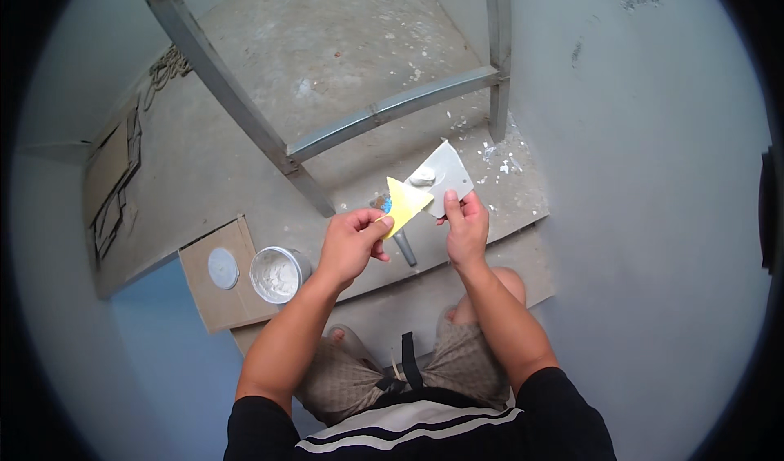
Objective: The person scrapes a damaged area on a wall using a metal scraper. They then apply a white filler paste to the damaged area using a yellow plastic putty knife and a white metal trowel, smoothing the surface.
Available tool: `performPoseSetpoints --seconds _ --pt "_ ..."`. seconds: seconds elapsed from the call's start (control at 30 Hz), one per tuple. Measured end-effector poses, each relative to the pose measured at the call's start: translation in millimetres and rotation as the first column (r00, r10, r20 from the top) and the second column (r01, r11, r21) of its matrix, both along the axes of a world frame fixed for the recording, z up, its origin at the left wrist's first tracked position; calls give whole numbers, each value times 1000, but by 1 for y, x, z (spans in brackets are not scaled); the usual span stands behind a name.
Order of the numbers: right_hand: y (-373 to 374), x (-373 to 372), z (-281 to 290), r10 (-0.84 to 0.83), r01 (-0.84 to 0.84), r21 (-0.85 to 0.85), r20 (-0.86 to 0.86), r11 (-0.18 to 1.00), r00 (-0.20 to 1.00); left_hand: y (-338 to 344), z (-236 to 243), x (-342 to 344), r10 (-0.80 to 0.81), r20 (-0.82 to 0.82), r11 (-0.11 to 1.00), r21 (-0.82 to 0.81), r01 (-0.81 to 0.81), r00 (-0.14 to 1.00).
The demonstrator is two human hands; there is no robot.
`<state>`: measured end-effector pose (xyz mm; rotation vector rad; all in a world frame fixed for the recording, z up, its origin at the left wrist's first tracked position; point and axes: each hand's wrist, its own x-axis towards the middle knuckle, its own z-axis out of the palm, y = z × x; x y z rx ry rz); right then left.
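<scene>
My left hand [351,249] pinches a yellow putty spreader [406,204], a thin flat piece with a pointed corner. In my right hand [468,228] is a pale grey flat plate [451,171] with a small hole near one corner. A lump of whitish putty [422,177] sits on the plate, right by the spreader's edge. The spreader's tip overlaps the plate; whether they touch I cannot tell. Below my hands, a tool with a grey handle [405,249] lies on the step, its upper part mostly hidden behind the spreader.
A tub [305,265] of white putty stands to the left, beside a round lid [223,268] on cardboard [198,257]. A metal frame [392,111] rises ahead. White flakes [505,165] dot the floor near the right wall [645,175]. Rope [169,66] lies at the far left.
</scene>
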<state>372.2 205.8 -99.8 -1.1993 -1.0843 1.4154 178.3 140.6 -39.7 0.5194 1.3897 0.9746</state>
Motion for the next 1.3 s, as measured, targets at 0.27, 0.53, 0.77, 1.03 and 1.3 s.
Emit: performPoseSetpoints --seconds 0.27,0.53,0.77,1.03,1.3 --pt "16 73 35 -34 6 104 270 995 962 38 13 70 71 84 994 -90 -63 994" --pt "7 120 53 -153 164 -82 129 983 980 90 20 109 117 -299 881 472 40 947" --pt "6 137 85 -366 159 -424 -469 892 804 109 18 130 278 -681 391 724 568 678" --pt "-16 143 79 -447 318 -338 -436 886 781 127 22 124 372 -800 183 560 808 470" --pt "-20 157 69 -536 536 -46 -168 843 828 85 45 125 -383 -99 862 318 394 918"
